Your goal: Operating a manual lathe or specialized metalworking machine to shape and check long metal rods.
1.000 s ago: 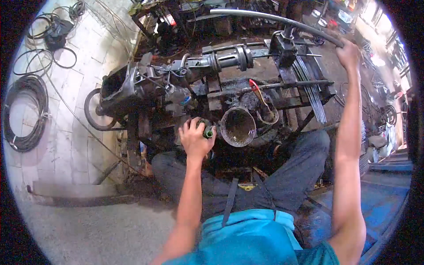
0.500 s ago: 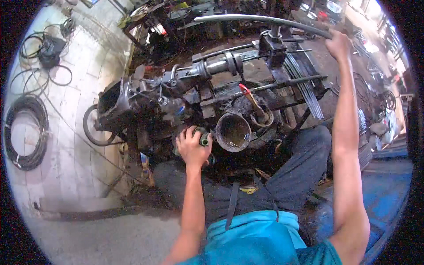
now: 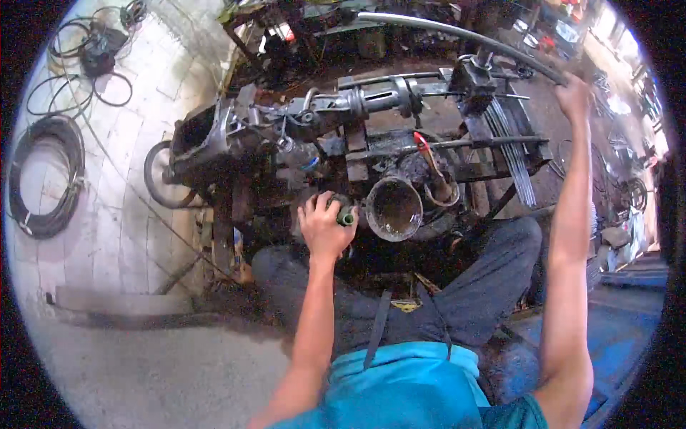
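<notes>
My right hand (image 3: 575, 96) is raised at the far right, its fingers closed round one end of a long grey rod (image 3: 457, 33). The rod reaches leftward above the machine, and its pale far end shows nothing attached. My left hand (image 3: 325, 225) lies low in front of the machine, fingers curled over a dark piece with a round, hollow green end (image 3: 346, 217); most of this piece is hidden under the palm. Beyond the hands lies a greasy metal machine (image 3: 314, 114) with a slotted sleeve (image 3: 379, 101).
Right of my left hand sits a round bowl (image 3: 394, 209) of murky liquid. Beside it, a red-tipped brush-like tool (image 3: 429, 157) leans in a small cup (image 3: 441, 191). Thin metal rods (image 3: 511, 154) lie across the frame. A black hose coil (image 3: 46, 179) rests on the left floor.
The whole view has shifted, so most things appear farther right. Both hands keep their grips. A slot shows on the machine's sleeve that was not visible before.
</notes>
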Motion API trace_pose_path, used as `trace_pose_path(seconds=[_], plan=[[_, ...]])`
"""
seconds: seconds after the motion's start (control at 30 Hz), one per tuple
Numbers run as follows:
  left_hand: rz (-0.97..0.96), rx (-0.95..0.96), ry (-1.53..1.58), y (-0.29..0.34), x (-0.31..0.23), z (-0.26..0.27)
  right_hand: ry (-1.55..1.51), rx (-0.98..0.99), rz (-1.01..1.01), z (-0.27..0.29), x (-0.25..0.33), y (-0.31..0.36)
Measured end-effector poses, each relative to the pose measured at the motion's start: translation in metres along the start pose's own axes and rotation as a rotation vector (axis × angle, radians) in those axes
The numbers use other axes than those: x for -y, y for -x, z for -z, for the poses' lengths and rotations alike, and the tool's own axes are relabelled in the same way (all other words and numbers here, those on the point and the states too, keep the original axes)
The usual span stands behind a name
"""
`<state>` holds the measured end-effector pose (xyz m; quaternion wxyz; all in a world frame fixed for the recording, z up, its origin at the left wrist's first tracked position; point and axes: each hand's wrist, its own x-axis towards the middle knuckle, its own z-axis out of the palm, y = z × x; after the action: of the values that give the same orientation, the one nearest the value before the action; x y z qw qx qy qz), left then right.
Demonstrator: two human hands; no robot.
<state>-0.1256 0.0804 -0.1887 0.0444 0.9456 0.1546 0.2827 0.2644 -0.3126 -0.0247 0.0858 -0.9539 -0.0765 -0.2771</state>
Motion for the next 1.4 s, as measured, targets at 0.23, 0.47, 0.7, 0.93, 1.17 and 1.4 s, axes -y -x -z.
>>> trace_pose_path(seconds=[0.23, 0.47, 0.7, 0.93, 1.17, 1.4], plan=[[-0.02, 0.0, 0.008, -0.002, 0.0, 0.003, 0.081, 0.001, 0.034, -0.019, -0.014, -0.03], [0.011, -0.013, -0.01, -0.003, 0.002, 0.002, 0.024, 0.009, -0.015, 0.004, -0.006, 0.0], [0.004, -0.001, 0.031, 0.001, 0.005, 0.003, 0.04, 0.016, 0.017, -0.008, 0.003, -0.016], [-0.015, -0.009, 0.02, -0.01, -0.008, 0.001, 0.036, -0.088, 0.075, -0.003, -0.012, -0.013], [0.005, -0.002, 0.018, 0.004, 0.004, 0.006, 0.041, -0.04, 0.051, -0.006, 0.005, -0.009], [-0.007, 0.001, 0.012, -0.001, 0.006, 0.008, 0.071, 0.073, -0.019, -0.004, 0.008, -0.014]])
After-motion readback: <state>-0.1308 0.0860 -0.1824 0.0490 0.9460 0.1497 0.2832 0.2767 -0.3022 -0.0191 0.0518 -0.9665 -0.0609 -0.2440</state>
